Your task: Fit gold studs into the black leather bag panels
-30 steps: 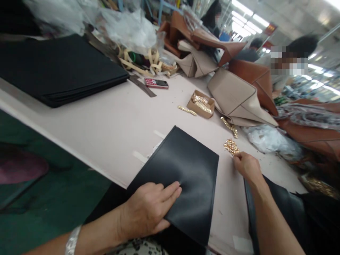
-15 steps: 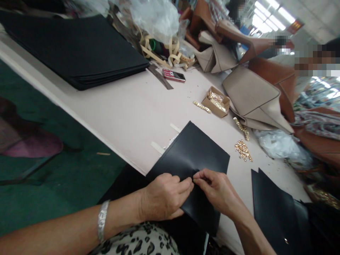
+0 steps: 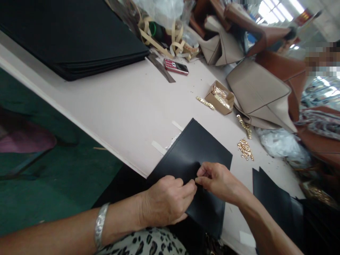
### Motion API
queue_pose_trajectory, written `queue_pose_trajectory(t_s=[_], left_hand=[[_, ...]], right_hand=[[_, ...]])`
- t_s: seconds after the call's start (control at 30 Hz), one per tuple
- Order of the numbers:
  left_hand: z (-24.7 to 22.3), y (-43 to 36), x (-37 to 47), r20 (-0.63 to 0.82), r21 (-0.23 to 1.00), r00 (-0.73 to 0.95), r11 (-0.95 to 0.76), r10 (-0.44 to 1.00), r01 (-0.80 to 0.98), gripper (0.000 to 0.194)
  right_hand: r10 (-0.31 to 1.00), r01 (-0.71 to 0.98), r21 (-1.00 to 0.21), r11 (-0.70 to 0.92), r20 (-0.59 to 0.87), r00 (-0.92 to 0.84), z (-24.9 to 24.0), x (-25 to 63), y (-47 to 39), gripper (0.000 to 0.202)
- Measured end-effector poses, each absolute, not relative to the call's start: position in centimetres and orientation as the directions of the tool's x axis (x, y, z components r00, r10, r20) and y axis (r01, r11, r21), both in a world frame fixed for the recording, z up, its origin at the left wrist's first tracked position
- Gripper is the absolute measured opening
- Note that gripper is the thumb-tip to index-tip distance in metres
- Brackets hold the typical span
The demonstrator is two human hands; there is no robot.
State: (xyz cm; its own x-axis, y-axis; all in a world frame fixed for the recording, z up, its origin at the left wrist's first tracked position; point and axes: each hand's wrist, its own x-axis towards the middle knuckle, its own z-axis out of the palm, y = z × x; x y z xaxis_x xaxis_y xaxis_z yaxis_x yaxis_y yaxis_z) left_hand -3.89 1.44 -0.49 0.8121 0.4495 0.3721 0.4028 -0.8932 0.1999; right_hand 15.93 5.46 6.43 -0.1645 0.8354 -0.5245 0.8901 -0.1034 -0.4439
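Note:
A smooth black leather-like panel [image 3: 186, 156] lies across the table's near edge, puckered close to my fingertips. My left hand [image 3: 171, 200], with a silver bangle on its wrist, is closed at the panel's near side, its curled fingers on top and lower fingers reaching to the edge. Its fingertips meet those of my right hand [image 3: 216, 179] over the middle of the panel. The right thumb and index finger are bent into a pinch; whatever is between them is too small or hidden to name.
Beyond the panel are a small cardboard box [image 3: 221, 100] of gold fittings and a loose pile of gold pieces [image 3: 245, 149]. A red phone [image 3: 175, 66] lies near a stack of black sheets [image 3: 79, 39]. Beige bags [image 3: 259, 92] stand behind; more black panels [image 3: 276, 202] lie right.
The view has shifted slightly. My right index finger has lifted and bent a little away from the thumb, while both hands stay at the same spot on the panel.

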Motion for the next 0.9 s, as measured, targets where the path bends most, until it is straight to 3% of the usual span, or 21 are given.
queue_pose_trajectory(t_s=[0.13, 0.37, 0.43, 0.5, 0.6, 0.63, 0.7, 0.8, 0.9], left_hand=[[-0.3, 1.7, -4.0, 0.358, 0.227, 0.815, -0.889, 0.456, 0.397, 0.056], [-0.7, 1.4, -4.1, 0.308, 0.249, 0.818, -0.871, 0.485, 0.423, 0.047], [-1.3, 1.4, -4.1, 0.367, 0.219, 0.793, -0.873, 0.487, 0.435, 0.046], [-1.9, 1.6, -4.2, 0.441, 0.207, 0.752, -0.871, 0.49, 0.446, 0.048], [-2.4, 1.6, -4.0, 0.489, 0.22, 0.715, -0.864, 0.5, 0.453, 0.051], [-2.5, 1.5, -3.8, 0.49, 0.222, 0.716, -0.866, 0.496, 0.448, 0.051], [-2.3, 0.8, -3.0, 0.495, 0.228, 0.726, -0.878, 0.476, 0.42, 0.052], [-1.6, -0.6, -1.4, 0.5, 0.286, 0.746, -0.897, 0.439, 0.336, 0.047], [0.0, -1.6, -0.6, 0.427, 0.543, 0.75, -0.806, 0.506, 0.235, 0.051]], right_hand=[[0.805, 0.905, -0.398, -0.154, -0.581, -0.118, 6.3, 15.8, 6.5, 0.005], [0.858, 0.832, -0.489, -0.262, -0.513, -0.031, 5.8, 16.3, 5.8, 0.019], [0.914, 0.845, -0.487, -0.222, -0.406, 0.006, 5.8, 17.2, 4.9, 0.025], [0.971, 0.897, -0.403, -0.183, -0.22, 0.099, 5.8, 18.5, 3.7, 0.025], [0.947, 0.912, -0.268, -0.309, 0.0, 0.321, 5.7, 20.8, 1.5, 0.032], [0.928, 0.887, -0.294, -0.357, 0.001, 0.373, 5.5, 21.3, 0.8, 0.037], [0.917, 0.799, -0.47, -0.376, -0.065, 0.393, 4.8, 22.1, -0.3, 0.043], [0.942, 0.609, -0.747, -0.267, -0.069, 0.328, 4.2, 22.9, -1.2, 0.036], [0.939, 0.54, -0.81, -0.228, -0.035, 0.343, 5.5, 25.5, -2.6, 0.033]])
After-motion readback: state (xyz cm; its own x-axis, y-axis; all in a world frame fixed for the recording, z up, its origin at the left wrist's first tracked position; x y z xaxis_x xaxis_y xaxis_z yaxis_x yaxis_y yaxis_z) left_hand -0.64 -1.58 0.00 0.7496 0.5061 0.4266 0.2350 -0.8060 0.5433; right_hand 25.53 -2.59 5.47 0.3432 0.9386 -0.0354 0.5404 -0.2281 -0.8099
